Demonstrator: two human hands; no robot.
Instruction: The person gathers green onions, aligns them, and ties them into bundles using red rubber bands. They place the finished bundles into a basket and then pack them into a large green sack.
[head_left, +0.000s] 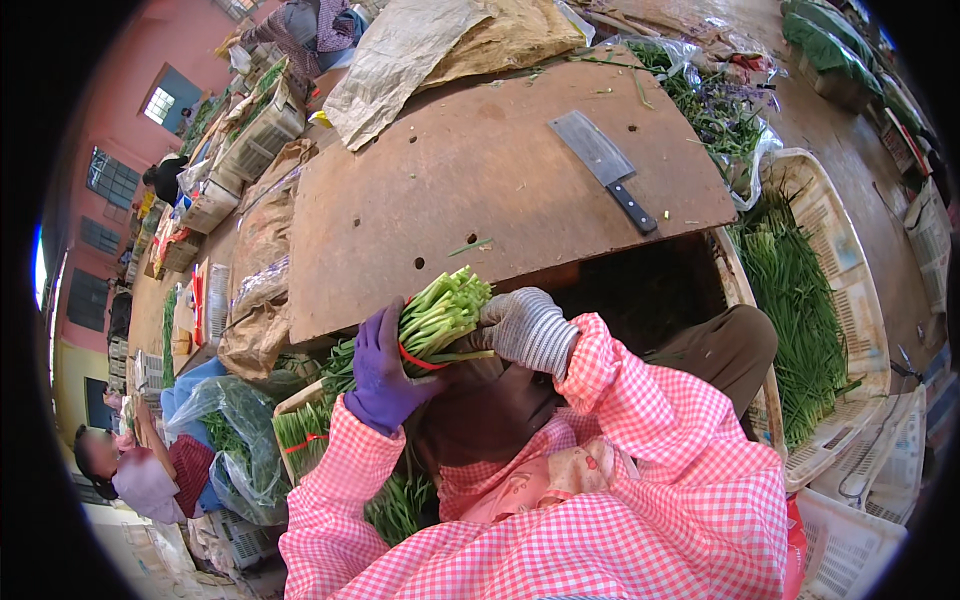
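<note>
My left hand, in a purple glove, is closed around a bundle of green stalks with pale cut ends. A red band circles the bundle close to those ends. My right hand, in a grey knitted glove, touches the stalk ends from the other side; its fingertips are partly hidden, so I cannot tell whether it grips any stalk. Past the bundle lies a brown wooden board with several holes. On the board rests a cleaver with a black handle, its blade pointing away from me.
At right stands a plastic crate of long green stalks. More banded stalks fill a crate at lower left. A clear plastic bag of greens sits near a co-worker. Sacking covers the board's far edge.
</note>
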